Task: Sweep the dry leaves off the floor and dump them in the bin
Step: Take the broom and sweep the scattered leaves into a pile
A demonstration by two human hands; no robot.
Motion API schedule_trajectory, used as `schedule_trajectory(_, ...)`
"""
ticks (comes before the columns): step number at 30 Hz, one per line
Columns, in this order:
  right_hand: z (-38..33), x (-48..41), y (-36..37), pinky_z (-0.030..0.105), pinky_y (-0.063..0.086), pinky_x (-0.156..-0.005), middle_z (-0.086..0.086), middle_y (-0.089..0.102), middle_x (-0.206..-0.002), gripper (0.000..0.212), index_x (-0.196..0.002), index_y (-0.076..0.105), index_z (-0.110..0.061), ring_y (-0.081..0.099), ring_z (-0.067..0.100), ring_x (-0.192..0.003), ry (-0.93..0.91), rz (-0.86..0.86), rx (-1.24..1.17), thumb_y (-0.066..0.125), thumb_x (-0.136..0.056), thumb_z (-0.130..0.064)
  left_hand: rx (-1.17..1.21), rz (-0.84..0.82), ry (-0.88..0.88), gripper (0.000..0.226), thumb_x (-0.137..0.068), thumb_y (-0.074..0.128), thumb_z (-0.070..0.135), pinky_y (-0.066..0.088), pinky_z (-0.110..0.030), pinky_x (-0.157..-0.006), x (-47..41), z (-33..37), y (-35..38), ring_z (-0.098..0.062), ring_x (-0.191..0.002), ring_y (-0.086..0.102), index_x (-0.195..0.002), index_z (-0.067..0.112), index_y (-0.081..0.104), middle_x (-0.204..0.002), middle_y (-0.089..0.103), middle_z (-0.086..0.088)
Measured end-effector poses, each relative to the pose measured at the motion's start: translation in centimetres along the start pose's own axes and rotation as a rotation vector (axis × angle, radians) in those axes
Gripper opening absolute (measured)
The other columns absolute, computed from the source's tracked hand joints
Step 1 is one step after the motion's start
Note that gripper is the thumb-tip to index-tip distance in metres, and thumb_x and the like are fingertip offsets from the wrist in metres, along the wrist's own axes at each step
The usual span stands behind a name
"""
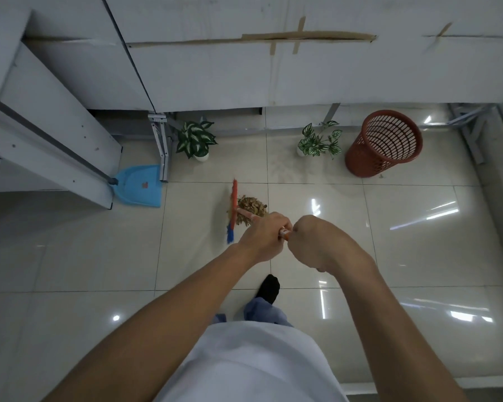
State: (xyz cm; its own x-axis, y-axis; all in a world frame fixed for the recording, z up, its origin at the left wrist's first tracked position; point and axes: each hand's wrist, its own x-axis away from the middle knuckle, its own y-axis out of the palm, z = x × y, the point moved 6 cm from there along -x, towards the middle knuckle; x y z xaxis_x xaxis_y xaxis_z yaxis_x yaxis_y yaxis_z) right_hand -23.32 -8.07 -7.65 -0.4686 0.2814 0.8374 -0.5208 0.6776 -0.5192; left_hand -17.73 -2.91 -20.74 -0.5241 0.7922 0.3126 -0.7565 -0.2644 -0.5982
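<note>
- the light blue plastic dustpan [140,185] sits on the glossy tiled floor [70,256] at the foot of a white cabinet [55,120], its long grey handle leaning up to the left; it looks parked within reach for the scooping step, not yet used.
- the orange broom with a blue-tipped head [232,211] stands edge-on just left of the small heap of dry brown leaves [250,209], touching it, likely herding them into one pile.
- the left hand [263,240] is clamped round the orange handle, lower down.
- the right hand [317,242] is fisted on the handle's top end, just beside the left.
- the red-brown perforated plastic bin [384,143] stands well apart to the right, beside a small potted plant [317,142].
</note>
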Motion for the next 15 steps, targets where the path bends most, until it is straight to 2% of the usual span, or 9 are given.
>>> schedule_trajectory(1,-1.4,1.1,0.0,0.020,0.027,-0.043,0.003,0.035,-0.065,0.019,-0.113,0.056,-0.005,0.033,0.013,-0.051,-0.027,-0.014,0.057,0.041,-0.102,-0.009,0.018,0.026,0.007,0.025,-0.087,0.051,0.001,0.051,-0.035,-0.081,0.6,-0.3,-1.0,-0.020,-0.095,0.059,-0.081,0.025,0.053,-0.099,0.060,0.002)
schedule_trajectory(3,-4.2,3.3,-0.2,0.020,0.030,-0.048,0.000,0.030,-0.067,0.016,-0.102,0.056,-0.003,0.038,0.016,-0.059,-0.075,0.021,0.155,0.040,-0.101,-0.007,0.064,0.087,-0.001,0.020,-0.089,0.055,0.004,0.047,-0.028,-0.084,2.0,-1.7,-2.9,-0.016,-0.103,0.057,-0.094,0.024,0.054,-0.113,0.057,0.002)
schedule_trajectory(4,-5.5,4.1,-0.1,0.022,0.031,-0.050,0.000,0.028,-0.067,0.016,-0.106,0.055,-0.005,0.040,0.018,-0.066,-0.092,0.043,0.192,0.040,-0.101,-0.008,0.076,0.123,-0.008,0.022,-0.090,0.058,0.007,0.046,-0.026,-0.086,2.8,-2.6,-3.9,-0.013,-0.105,0.056,-0.105,0.022,0.056,-0.120,0.056,0.003)
schedule_trajectory(5,-6.4,4.4,0.2,0.022,0.031,-0.051,0.000,0.027,-0.068,0.023,-0.119,0.054,-0.005,0.041,0.018,-0.068,-0.091,0.044,0.233,0.041,-0.101,-0.008,0.077,0.152,-0.017,0.031,-0.090,0.060,0.009,0.046,-0.025,-0.089,3.4,-3.4,-4.6,-0.010,-0.107,0.055,-0.117,0.022,0.055,-0.125,0.054,0.004)
schedule_trajectory(7,-8.4,4.7,0.8,0.022,0.036,-0.056,0.002,0.034,-0.069,0.032,-0.130,0.050,-0.004,0.043,0.016,-0.064,-0.062,0.063,0.277,0.045,-0.098,-0.007,0.090,0.202,-0.058,0.042,-0.090,0.063,0.015,0.049,-0.029,-0.094,5.2,-5.2,-6.2,-0.010,-0.113,0.055,-0.129,0.025,0.050,-0.131,0.053,0.004)
schedule_trajectory(10,-11.5,4.4,1.9,0.028,0.043,-0.067,0.003,0.046,-0.072,0.027,-0.121,0.056,-0.004,0.053,0.019,-0.074,-0.054,0.130,0.300,0.048,-0.096,-0.009,0.116,0.226,-0.134,0.034,-0.094,0.059,0.019,0.050,-0.034,-0.095,8.1,-7.7,-8.5,-0.012,-0.113,0.055,-0.126,0.026,0.050,-0.129,0.057,0.005)
schedule_trajectory(12,-13.4,3.6,2.6,0.028,0.044,-0.064,0.004,0.050,-0.074,0.021,-0.113,0.060,-0.004,0.055,0.021,-0.076,-0.051,0.158,0.298,0.049,-0.095,-0.008,0.134,0.210,-0.176,0.030,-0.095,0.054,0.016,0.048,-0.034,-0.096,9.9,-9.4,-9.7,-0.014,-0.117,0.054,-0.124,0.026,0.053,-0.130,0.059,0.004)
schedule_trajectory(15,-16.3,2.3,3.6,0.026,0.041,-0.053,0.005,0.051,-0.069,0.009,-0.087,0.059,-0.004,0.051,0.019,-0.061,-0.053,0.182,0.337,0.051,-0.092,-0.005,0.174,0.182,-0.227,0.028,-0.096,0.048,0.010,0.050,-0.036,-0.095,12.2,-12.4,-10.9,-0.021,-0.118,0.057,-0.119,0.022,0.057,-0.127,0.062,-0.002)
